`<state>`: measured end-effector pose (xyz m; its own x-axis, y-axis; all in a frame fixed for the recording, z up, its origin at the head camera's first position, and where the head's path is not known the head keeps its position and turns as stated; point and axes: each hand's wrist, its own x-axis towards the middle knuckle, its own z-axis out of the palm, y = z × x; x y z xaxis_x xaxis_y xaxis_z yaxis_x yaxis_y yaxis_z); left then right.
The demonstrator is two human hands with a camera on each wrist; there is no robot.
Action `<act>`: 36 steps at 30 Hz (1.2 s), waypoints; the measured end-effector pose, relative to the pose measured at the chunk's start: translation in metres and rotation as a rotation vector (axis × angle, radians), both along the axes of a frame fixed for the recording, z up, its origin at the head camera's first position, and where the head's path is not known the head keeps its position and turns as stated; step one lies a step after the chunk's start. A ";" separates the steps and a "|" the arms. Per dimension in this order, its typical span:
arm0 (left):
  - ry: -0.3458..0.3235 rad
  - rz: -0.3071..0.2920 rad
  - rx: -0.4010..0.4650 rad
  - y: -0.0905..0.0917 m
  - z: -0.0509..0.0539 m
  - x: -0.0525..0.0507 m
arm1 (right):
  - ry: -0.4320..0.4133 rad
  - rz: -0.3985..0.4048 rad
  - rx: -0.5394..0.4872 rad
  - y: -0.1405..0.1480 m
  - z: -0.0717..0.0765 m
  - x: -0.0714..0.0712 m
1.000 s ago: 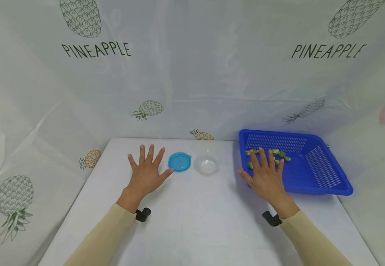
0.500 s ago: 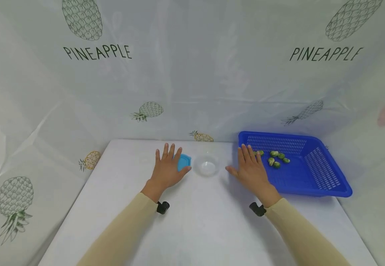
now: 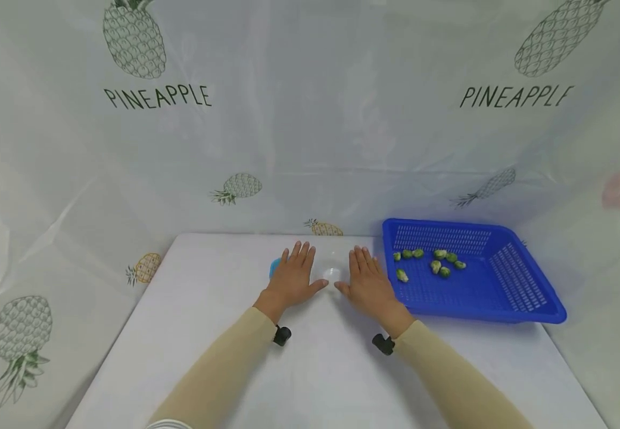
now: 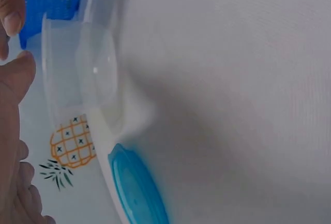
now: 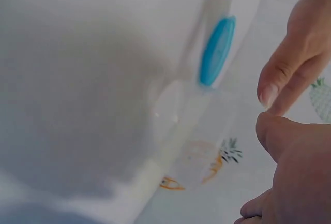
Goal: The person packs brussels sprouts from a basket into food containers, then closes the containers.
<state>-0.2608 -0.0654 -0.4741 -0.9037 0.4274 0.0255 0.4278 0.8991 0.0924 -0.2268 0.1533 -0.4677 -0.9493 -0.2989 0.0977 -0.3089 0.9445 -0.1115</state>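
Observation:
My left hand (image 3: 292, 280) hovers above the white table with its fingers extended, partly covering a blue lid (image 4: 137, 190) in the head view. Facing it, my right hand (image 3: 370, 285) is held flat with straight fingers, also above the table. Between and below the two hands stands a clear plastic container (image 4: 80, 66), round and see-through. The thumbs point toward each other over it and look slightly apart in the head view. Neither hand holds anything. In the right wrist view the lid (image 5: 217, 52) lies beside the faint, blurred container (image 5: 194, 136).
A blue plastic basket (image 3: 481, 298) with slotted walls stands at the right of the table. Several Brussels sprouts (image 3: 435, 266) lie inside it, mostly on its left side. A pineapple-printed sheet (image 3: 310, 119) hangs behind the table (image 3: 320, 369).
Both hands have moved inward toward each other. The left one went right, over the blue lid; the right one went left, off the basket, uncovering the sprouts. Their spread fingers have drawn closer together.

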 end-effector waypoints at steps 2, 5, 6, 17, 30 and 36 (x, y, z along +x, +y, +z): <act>-0.007 -0.016 -0.025 0.003 -0.006 0.000 | -0.016 -0.001 -0.014 -0.002 -0.006 0.000; -0.021 -0.038 -0.030 0.007 -0.013 0.000 | -0.031 -0.009 -0.048 -0.003 -0.014 0.000; -0.025 -0.042 -0.032 0.008 -0.016 0.000 | -0.034 -0.009 -0.067 -0.003 -0.017 0.000; -0.093 -0.031 -0.008 0.007 -0.034 0.002 | -0.150 -0.018 -0.147 -0.004 -0.038 -0.002; -0.034 -0.037 -0.037 0.005 -0.030 0.026 | -0.106 0.035 -0.125 -0.002 -0.031 0.016; -0.027 -0.058 -0.025 0.000 -0.030 0.039 | -0.076 0.064 -0.105 0.000 -0.031 0.028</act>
